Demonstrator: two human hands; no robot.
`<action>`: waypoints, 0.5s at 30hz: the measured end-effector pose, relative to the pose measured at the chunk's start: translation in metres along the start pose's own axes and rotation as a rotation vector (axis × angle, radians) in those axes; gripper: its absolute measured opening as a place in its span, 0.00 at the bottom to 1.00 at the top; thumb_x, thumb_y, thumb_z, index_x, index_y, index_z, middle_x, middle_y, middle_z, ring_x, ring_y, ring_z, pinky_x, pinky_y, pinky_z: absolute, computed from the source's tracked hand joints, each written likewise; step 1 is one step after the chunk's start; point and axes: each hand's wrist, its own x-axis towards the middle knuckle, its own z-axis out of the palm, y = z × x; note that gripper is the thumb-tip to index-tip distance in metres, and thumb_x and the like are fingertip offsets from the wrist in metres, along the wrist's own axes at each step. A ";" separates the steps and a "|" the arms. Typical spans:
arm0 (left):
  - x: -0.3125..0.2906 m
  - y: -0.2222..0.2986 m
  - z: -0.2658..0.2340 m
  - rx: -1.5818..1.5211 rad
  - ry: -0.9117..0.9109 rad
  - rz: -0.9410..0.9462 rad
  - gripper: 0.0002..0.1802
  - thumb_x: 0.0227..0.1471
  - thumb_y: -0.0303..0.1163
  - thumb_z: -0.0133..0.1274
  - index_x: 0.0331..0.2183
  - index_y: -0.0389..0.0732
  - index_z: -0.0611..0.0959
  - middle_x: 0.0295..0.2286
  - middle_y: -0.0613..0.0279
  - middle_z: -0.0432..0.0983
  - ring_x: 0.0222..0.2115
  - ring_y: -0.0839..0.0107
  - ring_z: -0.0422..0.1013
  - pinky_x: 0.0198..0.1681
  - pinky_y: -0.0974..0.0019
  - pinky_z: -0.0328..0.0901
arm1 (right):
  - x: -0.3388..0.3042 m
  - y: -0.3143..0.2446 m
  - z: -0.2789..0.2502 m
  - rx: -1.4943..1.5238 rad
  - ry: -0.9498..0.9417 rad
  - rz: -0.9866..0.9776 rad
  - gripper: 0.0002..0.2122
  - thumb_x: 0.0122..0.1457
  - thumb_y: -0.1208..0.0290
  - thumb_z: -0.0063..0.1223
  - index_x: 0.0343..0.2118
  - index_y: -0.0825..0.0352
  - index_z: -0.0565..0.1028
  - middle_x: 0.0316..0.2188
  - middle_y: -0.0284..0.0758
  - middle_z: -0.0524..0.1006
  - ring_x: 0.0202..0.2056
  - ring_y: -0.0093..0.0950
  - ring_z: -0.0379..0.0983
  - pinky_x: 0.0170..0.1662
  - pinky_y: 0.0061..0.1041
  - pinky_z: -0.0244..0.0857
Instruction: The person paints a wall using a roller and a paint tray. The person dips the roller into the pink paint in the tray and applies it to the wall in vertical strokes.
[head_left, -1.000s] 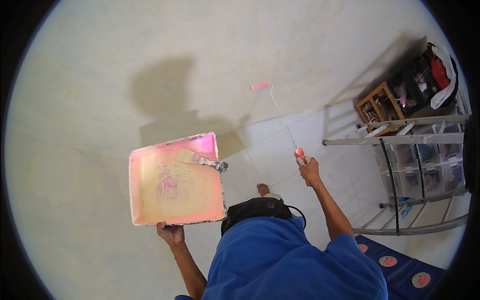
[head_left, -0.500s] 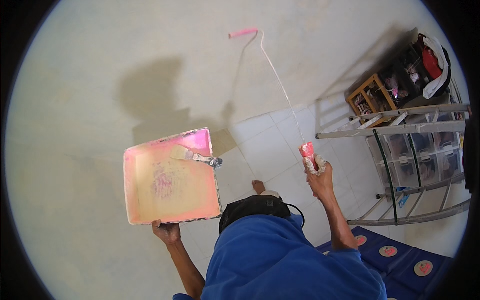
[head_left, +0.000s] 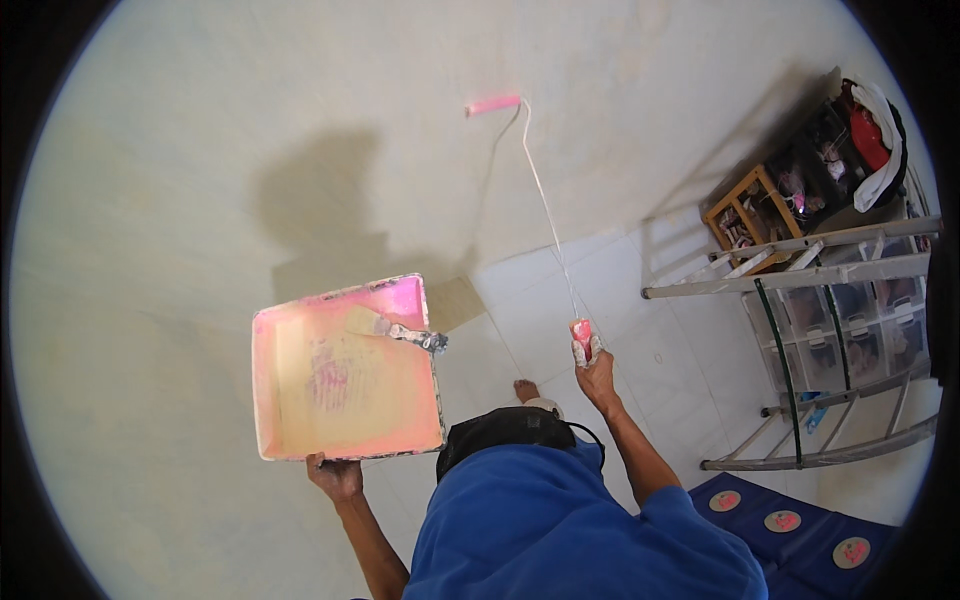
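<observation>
Your left hand [head_left: 338,479] is clasping the tray [head_left: 290,400] by its near edge, apparently bearing its weight. Right of the tray, your right hand [head_left: 595,374] is gripping the roller [head_left: 493,106], its rod [head_left: 544,205] seemingly extending reach.

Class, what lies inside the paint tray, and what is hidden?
A scraper lies in the paint tray, its handle jutting past the right rim. Pink and cream paint shows around it; the surface beneath is covered.
</observation>
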 end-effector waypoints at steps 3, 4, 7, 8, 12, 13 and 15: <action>-0.007 -0.006 0.023 0.036 0.046 0.027 0.10 0.37 0.25 0.50 0.29 0.39 0.74 0.22 0.69 0.70 0.24 0.74 0.68 0.33 0.68 0.69 | -0.003 0.039 0.014 -0.054 -0.014 -0.002 0.12 0.59 0.66 0.49 0.31 0.73 0.71 0.21 0.51 0.73 0.22 0.44 0.69 0.27 0.36 0.62; -0.005 -0.005 0.020 0.039 0.042 0.025 0.10 0.37 0.25 0.50 0.29 0.39 0.74 0.22 0.69 0.70 0.24 0.74 0.68 0.33 0.68 0.69 | -0.003 0.051 0.019 -0.067 -0.008 -0.019 0.12 0.59 0.66 0.49 0.30 0.74 0.71 0.22 0.52 0.73 0.23 0.48 0.69 0.28 0.37 0.62; -0.004 -0.002 0.010 0.020 0.005 0.028 0.09 0.37 0.25 0.50 0.28 0.40 0.75 0.21 0.69 0.70 0.25 0.74 0.69 0.33 0.68 0.69 | -0.004 0.070 0.029 -0.096 -0.042 0.065 0.13 0.58 0.64 0.49 0.30 0.73 0.71 0.22 0.52 0.73 0.25 0.49 0.71 0.29 0.38 0.63; -0.004 -0.002 0.012 0.039 0.029 0.034 0.10 0.36 0.25 0.50 0.28 0.40 0.75 0.21 0.69 0.70 0.24 0.74 0.68 0.32 0.68 0.69 | -0.005 0.072 0.031 -0.097 -0.040 0.069 0.13 0.58 0.64 0.49 0.30 0.73 0.71 0.22 0.52 0.73 0.25 0.49 0.71 0.29 0.38 0.63; -0.006 -0.003 0.022 0.070 0.120 0.026 0.10 0.36 0.25 0.50 0.28 0.40 0.75 0.21 0.70 0.69 0.23 0.74 0.67 0.31 0.67 0.69 | 0.004 0.082 0.040 -0.102 -0.073 0.061 0.15 0.57 0.63 0.50 0.31 0.76 0.71 0.24 0.56 0.74 0.31 0.55 0.71 0.34 0.45 0.64; -0.007 -0.003 0.025 0.072 0.121 0.024 0.10 0.36 0.25 0.50 0.28 0.40 0.75 0.21 0.70 0.69 0.23 0.74 0.67 0.31 0.67 0.69 | 0.006 0.085 0.042 -0.097 -0.082 0.052 0.15 0.57 0.63 0.50 0.30 0.75 0.71 0.25 0.56 0.74 0.32 0.54 0.72 0.35 0.45 0.64; -0.005 -0.004 0.032 0.069 0.161 0.048 0.10 0.36 0.25 0.50 0.28 0.41 0.75 0.21 0.70 0.69 0.22 0.75 0.67 0.30 0.68 0.68 | 0.011 0.091 0.045 -0.121 -0.069 0.104 0.15 0.56 0.63 0.50 0.30 0.75 0.72 0.25 0.56 0.74 0.32 0.53 0.72 0.35 0.45 0.64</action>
